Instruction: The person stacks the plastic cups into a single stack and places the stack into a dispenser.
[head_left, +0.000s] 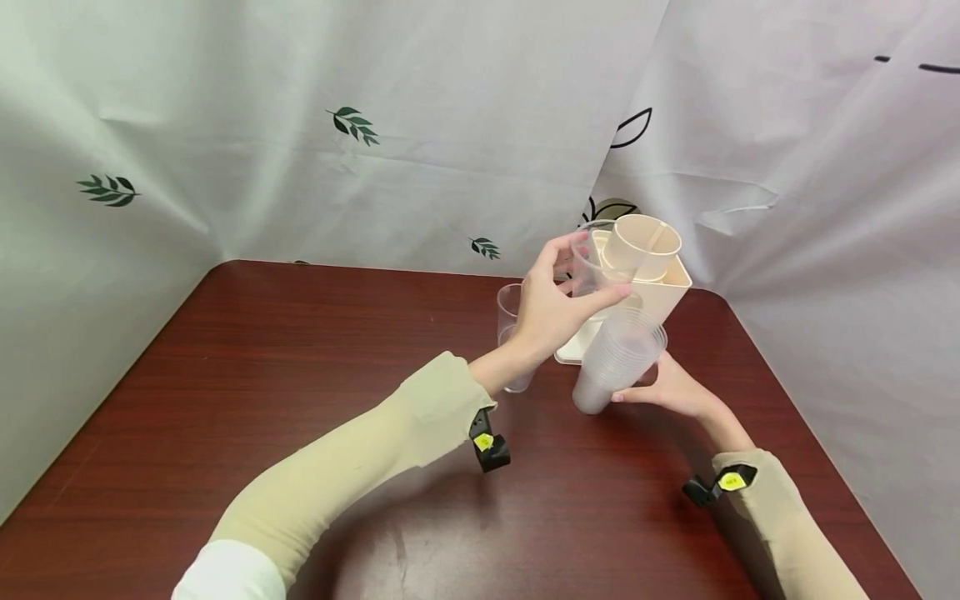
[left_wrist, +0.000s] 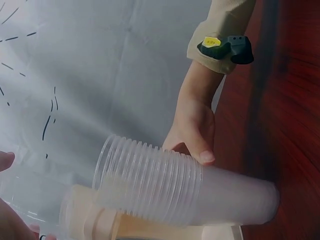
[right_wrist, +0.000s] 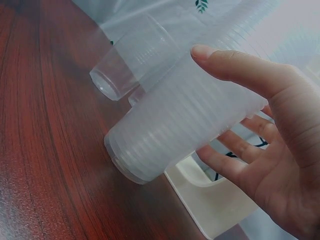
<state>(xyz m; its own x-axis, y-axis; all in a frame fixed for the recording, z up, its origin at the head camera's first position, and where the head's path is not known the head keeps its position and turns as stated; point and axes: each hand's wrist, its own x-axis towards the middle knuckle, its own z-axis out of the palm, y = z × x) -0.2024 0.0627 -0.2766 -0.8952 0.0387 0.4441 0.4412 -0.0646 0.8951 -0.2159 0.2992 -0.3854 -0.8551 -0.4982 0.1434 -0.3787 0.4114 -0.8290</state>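
The right hand [head_left: 678, 385] grips a tilted stack of nested clear plastic cups [head_left: 617, 358]; in the right wrist view its thumb lies along the near side of the stack [right_wrist: 165, 120]. Above and behind the stack, the left hand [head_left: 551, 304] holds one clear cup [head_left: 588, 262] between thumb and fingers, in front of a cream holder [head_left: 660, 296] with a round ring on top. At the lower left edge of the left wrist view, parts of the left hand [left_wrist: 12, 225] and its cup show beside the stack [left_wrist: 150, 182].
Clear cups [head_left: 509, 310] stand on the dark red table [head_left: 337, 333] left of the holder, partly behind the left wrist; one [right_wrist: 127, 62] shows beside the stack in the right wrist view. A pale curtain [head_left: 450, 167] with leaf prints hangs behind the table.
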